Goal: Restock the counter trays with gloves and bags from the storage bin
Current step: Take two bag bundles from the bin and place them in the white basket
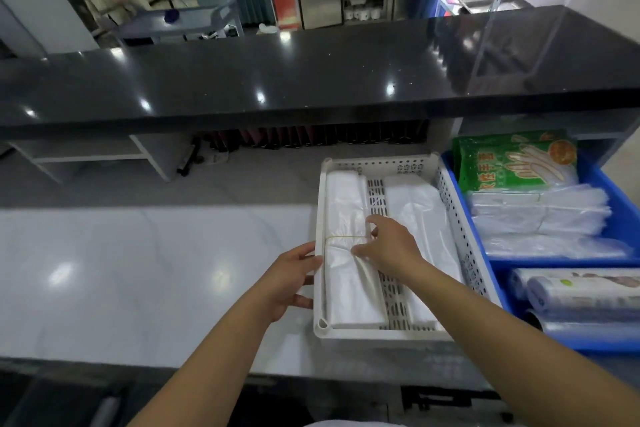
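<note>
Right grip (384, 246) pinches bag bundle (346, 253); left hand (291, 277) steadies tray (320, 288).

Both forearms outstretched, left hand (289, 279) open, right hand (388, 246) fingers curled.
</note>
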A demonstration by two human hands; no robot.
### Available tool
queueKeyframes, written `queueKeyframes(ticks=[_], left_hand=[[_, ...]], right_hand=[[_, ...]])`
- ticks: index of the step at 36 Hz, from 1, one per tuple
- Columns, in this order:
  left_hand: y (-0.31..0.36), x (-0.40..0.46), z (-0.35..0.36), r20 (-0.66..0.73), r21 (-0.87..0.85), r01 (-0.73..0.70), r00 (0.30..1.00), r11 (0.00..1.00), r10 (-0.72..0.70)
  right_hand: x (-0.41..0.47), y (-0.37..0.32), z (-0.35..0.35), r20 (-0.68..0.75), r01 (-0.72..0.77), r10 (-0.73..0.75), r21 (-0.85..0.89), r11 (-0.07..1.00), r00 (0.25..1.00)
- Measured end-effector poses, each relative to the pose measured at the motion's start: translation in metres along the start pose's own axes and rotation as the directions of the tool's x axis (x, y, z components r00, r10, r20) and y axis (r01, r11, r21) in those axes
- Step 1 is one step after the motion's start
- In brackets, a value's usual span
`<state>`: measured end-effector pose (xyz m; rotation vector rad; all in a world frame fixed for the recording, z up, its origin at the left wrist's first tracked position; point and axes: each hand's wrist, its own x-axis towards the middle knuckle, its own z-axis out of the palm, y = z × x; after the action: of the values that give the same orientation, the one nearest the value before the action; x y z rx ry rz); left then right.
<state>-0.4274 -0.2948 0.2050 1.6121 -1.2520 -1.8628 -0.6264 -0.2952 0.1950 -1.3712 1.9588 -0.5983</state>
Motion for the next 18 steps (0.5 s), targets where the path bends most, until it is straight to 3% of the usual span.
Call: queueKeyframes(ticks=[7, 11, 18], left_hand=[[0.004, -0.019, -0.002, -0.107, 0.074, -0.031, 0.994, 0.997, 0.039], [0.004, -0.043, -0.023, -0.195, 0.257, -0.120, 0.966, 0.959, 0.173], [-0.015, -0.137, -0.086, -0.223, 0.577, -0.125, 0.927, 0.807, 0.303]], right_hand=[[-0.017, -0.001, -0.007, 0.051, 0.079, -0.076, -0.064, 0.995, 0.996], [-0.032, -0.011, -0.022, 0.142, 0.149, -0.143, -0.033, 0.988, 0.980], [-0.080, -0.075, -0.027, 0.169, 0.425, -0.394, -0.237, 0.874, 0.904]])
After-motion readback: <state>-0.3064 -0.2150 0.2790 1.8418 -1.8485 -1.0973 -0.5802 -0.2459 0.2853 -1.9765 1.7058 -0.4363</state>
